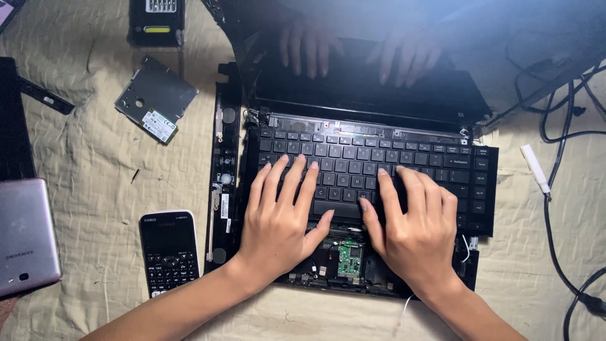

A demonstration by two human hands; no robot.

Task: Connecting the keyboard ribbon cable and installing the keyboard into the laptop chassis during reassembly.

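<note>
A partly dismantled black laptop (353, 101) lies open on a beige cloth. Its loose black keyboard (442, 164) rests on the base, with a small green circuit board (349, 259) exposed at the front edge. My left hand (281, 218) lies flat on the left half of the keys, fingers spread. Pressed on the right half is my right hand (413, 221), with its thumb near the front edge of the keyboard. Neither hand grips anything. Both hands are mirrored in the dark screen.
A black plastic bezel strip (226, 164) lies left of the laptop. A black calculator (168, 251), a silver phone (25, 233), a grey metal bracket (154, 98), a screwdriver bit case (156, 22) and black cables (558, 158) surround it. A white stick (535, 168) lies right.
</note>
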